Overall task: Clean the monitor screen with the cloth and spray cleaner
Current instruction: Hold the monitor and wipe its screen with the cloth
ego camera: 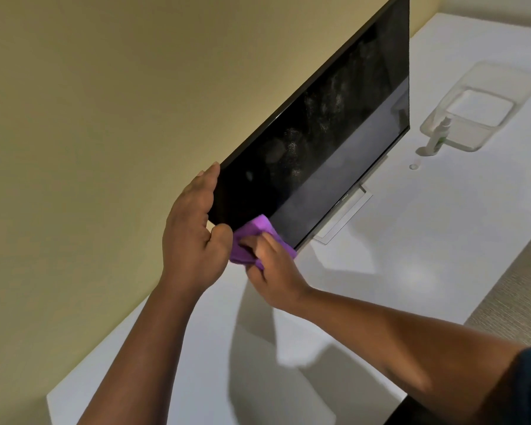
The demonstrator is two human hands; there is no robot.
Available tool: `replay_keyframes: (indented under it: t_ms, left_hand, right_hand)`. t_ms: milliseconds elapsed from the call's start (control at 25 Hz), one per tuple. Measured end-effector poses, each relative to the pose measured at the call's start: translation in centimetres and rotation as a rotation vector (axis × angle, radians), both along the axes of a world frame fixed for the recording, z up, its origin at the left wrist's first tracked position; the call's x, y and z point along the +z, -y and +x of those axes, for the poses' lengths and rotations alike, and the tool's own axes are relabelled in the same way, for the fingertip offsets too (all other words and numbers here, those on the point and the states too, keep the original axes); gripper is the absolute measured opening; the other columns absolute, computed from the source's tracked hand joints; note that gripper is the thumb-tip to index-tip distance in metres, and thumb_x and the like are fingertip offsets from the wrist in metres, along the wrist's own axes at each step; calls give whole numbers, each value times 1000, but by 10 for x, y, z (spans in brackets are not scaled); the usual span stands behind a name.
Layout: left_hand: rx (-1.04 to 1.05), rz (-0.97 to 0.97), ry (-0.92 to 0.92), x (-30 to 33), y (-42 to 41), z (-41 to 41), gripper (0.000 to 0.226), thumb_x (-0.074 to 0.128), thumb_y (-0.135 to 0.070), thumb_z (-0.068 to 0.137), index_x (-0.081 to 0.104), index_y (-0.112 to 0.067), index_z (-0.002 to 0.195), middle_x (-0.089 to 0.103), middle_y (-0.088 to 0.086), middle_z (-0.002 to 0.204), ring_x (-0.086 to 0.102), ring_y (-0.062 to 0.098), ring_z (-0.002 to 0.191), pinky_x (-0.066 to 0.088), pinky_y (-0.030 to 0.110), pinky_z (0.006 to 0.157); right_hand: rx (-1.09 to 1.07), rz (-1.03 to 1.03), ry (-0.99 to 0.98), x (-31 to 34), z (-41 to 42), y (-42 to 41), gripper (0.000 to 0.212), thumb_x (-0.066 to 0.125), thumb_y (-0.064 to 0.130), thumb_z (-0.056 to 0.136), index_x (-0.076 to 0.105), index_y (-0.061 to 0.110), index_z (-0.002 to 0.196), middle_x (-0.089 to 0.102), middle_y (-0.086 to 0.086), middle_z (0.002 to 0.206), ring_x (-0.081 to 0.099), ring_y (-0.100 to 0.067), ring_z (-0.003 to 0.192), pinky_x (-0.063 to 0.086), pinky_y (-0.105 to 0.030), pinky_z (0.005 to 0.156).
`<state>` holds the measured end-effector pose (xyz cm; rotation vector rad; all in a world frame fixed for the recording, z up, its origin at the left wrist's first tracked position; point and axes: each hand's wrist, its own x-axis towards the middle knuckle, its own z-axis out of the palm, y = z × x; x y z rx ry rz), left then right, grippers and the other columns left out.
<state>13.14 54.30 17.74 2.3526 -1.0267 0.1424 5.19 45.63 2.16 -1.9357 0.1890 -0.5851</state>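
Presently: cloth (pixel 252 237) pressed to the monitor's (pixel 328 133) lower near corner, both hands engaged.

Right hand (pixel 273 268), at 6 o'clock of the monitor, holds the purple cloth bunched under curled fingers against the screen's bottom edge. Left hand (pixel 196 228), touching it at 9 o'clock, grips the monitor's near side edge, fingers reaching up behind the bezel, thumb curled at the front corner. Screen is dark with speckled smears across its upper half. Monitor stands on a white desk (pixel 411 256) on a pale stand (pixel 344 216). Farther off, at 2 o'clock of the stand, the spray bottle (pixel 439 136) stands upright, a small cap (pixel 413 166) lying just beside it; a clear tray (pixel 485 105) sits directly behind the bottle.
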Motion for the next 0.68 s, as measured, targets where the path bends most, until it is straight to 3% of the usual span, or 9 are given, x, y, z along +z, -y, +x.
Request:
replay_keyframes:
  t_ms: [160, 240, 360, 440, 520, 600, 680]
  left_hand:
    - [-3, 10, 58, -3, 2, 2, 82, 50, -4, 75, 41, -11, 156, 46, 4, 158, 40, 19, 146, 35, 36, 117]
    - [0, 45, 92, -4, 4, 3, 82, 49, -5, 75, 39, -11, 157, 45, 6, 159, 41, 23, 146, 37, 41, 117]
    - [-4, 89, 115, -3, 8, 1, 85, 49, -7, 73, 38, -9, 157, 47, 12, 157, 44, 32, 143, 42, 53, 111]
    - [-7, 123, 146, -2, 10, -1, 86, 49, -7, 71, 38, -6, 156, 48, 17, 154, 47, 37, 139, 42, 57, 109]
    - [14, 160, 201, -3, 12, -2, 85, 49, -9, 70, 40, -5, 155, 51, 17, 151, 49, 38, 137, 38, 57, 113]
    - [48, 184, 234, -4, 13, -3, 85, 48, -11, 69, 41, -7, 154, 53, 15, 149, 49, 35, 135, 31, 54, 119]
    - [51, 164, 236, -4, 14, -2, 84, 48, -10, 70, 42, -8, 154, 56, 14, 142, 50, 33, 127, 41, 51, 110]
  right_hand:
    - [-231, 339, -207, -25, -20, 18, 18, 51, -12, 88, 51, 4, 96, 53, -11, 92, 53, -28, 78, 50, -50, 65]
    - [-317, 380, -119, -12, -3, 20, 19, 51, -9, 89, 52, 7, 98, 53, -8, 93, 55, -24, 81, 53, -46, 68]
    - [-198, 315, 32, 8, 12, 7, 29, 51, -1, 86, 52, 18, 108, 54, 2, 102, 55, -18, 91, 51, -32, 75]
    - [-73, 216, -45, -4, -1, -5, 32, 50, 2, 85, 48, 26, 106, 53, 5, 102, 53, -16, 89, 46, -25, 72]
    - [-37, 194, -158, -30, -21, -4, 31, 49, -5, 85, 44, 22, 97, 52, -1, 98, 49, -13, 81, 42, -19, 67]
    - [-141, 286, -278, -50, -33, 7, 25, 49, -12, 84, 42, 12, 89, 49, -11, 88, 46, -14, 71, 43, -29, 59]
    - [-296, 365, -319, -57, -29, 17, 21, 49, -14, 85, 43, 6, 88, 49, -13, 84, 49, -20, 67, 47, -41, 58]
